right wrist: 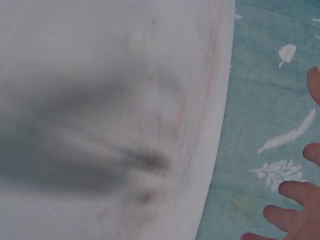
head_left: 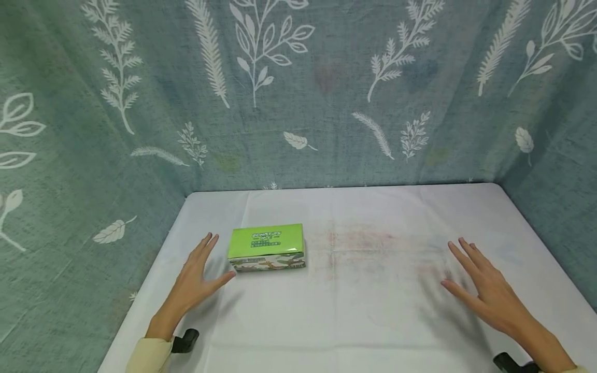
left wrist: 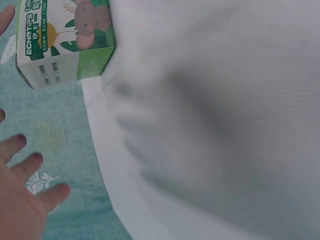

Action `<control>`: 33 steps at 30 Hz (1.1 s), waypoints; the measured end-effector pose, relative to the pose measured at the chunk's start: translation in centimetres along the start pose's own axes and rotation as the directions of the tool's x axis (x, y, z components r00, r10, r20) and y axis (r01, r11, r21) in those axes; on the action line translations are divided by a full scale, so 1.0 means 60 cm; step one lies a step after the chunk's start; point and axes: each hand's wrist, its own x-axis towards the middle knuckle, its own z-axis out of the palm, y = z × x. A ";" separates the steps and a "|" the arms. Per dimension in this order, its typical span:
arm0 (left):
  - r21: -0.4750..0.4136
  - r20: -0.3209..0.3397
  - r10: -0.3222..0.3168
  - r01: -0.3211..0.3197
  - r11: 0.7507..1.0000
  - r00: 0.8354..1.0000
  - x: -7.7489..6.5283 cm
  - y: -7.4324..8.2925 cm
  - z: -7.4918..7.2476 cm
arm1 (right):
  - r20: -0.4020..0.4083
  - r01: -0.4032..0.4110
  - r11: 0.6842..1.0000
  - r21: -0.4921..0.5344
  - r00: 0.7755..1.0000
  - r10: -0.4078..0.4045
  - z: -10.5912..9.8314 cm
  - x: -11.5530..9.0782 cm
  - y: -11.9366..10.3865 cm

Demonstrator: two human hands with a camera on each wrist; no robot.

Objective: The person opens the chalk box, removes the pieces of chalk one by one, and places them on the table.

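A green box (head_left: 267, 247) with printed lettering on its lid and a patterned front side lies on the white-covered table, left of the middle. Just left of it hovers the left hand (head_left: 193, 282), fingers spread and thumb reaching toward the box's near left corner; whether the thumb touches it I cannot tell. In the left wrist view the box (left wrist: 65, 40) shows a cartoon animal and a white end panel, with the hand (left wrist: 22, 200) beside it. Over the table's right side, the right hand (head_left: 489, 295) is held with straight, parted fingers and nothing in it. Its fingers (right wrist: 295, 192) edge into the right wrist view.
The white tablecloth (head_left: 373, 316) carries reddish and grey stains (head_left: 364, 241) around its middle. A green curtain (head_left: 322, 114) with white leaf prints stands behind the table and along both sides. Dark straps or mounts (head_left: 185, 341) sit at the wrists.
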 end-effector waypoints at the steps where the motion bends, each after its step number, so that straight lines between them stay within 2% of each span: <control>1: -0.020 0.007 0.000 0.001 1.000 1.000 0.004 0.001 0.000 | 0.006 -0.008 1.000 0.011 1.000 0.008 0.001 0.002 -0.004; 5: -0.082 0.000 0.021 -0.021 0.996 1.000 0.017 0.008 -0.004 | 0.019 -0.023 1.000 0.004 1.000 0.023 0.007 0.013 -0.021; 9: -0.097 -0.017 0.069 -0.070 0.993 0.997 0.028 0.016 -0.012 | 0.007 -0.006 1.000 0.013 1.000 0.005 0.018 0.031 -0.042; 12: -0.105 -0.025 0.107 -0.109 0.989 0.994 0.036 0.019 -0.016 | 0.001 0.033 0.999 0.030 0.999 -0.033 0.028 0.047 -0.057; 19: -0.118 -0.031 0.129 -0.132 0.984 0.991 0.059 0.026 -0.020 | 0.027 0.155 0.983 0.099 0.987 -0.158 0.053 0.086 -0.091; 25: -0.144 0.005 0.157 -0.155 0.977 0.988 0.081 0.037 -0.017 | 0.048 0.233 0.959 0.163 0.969 -0.243 0.076 0.118 -0.120; 33: -0.216 0.038 0.213 -0.200 0.956 0.976 0.102 0.036 -0.011 | 0.041 0.302 0.923 0.236 0.947 -0.320 0.115 0.164 -0.165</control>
